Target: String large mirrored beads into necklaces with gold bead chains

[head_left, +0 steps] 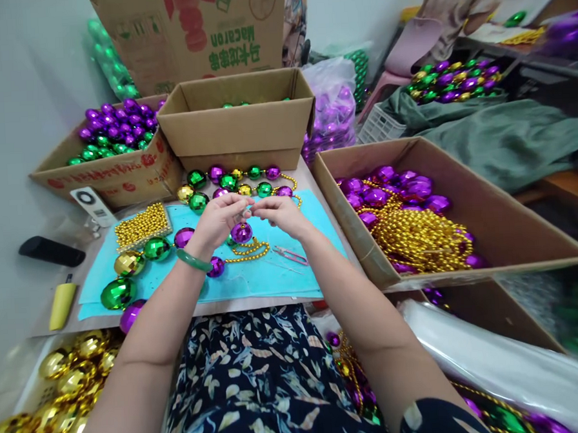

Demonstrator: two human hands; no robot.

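Observation:
My left hand (221, 219), with a green bangle (194, 260) at its wrist, and my right hand (283, 214) meet fingertip to fingertip above the blue cloth (314, 234). Both are closed in a pinch; whatever lies between the fingertips is too small to make out. A shiny purple bead (241, 232) shows just below them. A strand of large beads, with a green bead (118, 294) and a gold bead (129, 263), curves to the left, partly hidden by my left arm. Under my hands lies a thin gold bead chain (249, 251). Pink-handled pliers (292, 255) rest close to my right wrist.
A tray of small gold beads (143, 227) sits left, near a yellow-handled tool (62, 306) and a black object (52, 251). Cardboard boxes stand behind: one with purple and green beads (102, 168), another box (236, 129). At right, a box (440, 150) holds gold chains.

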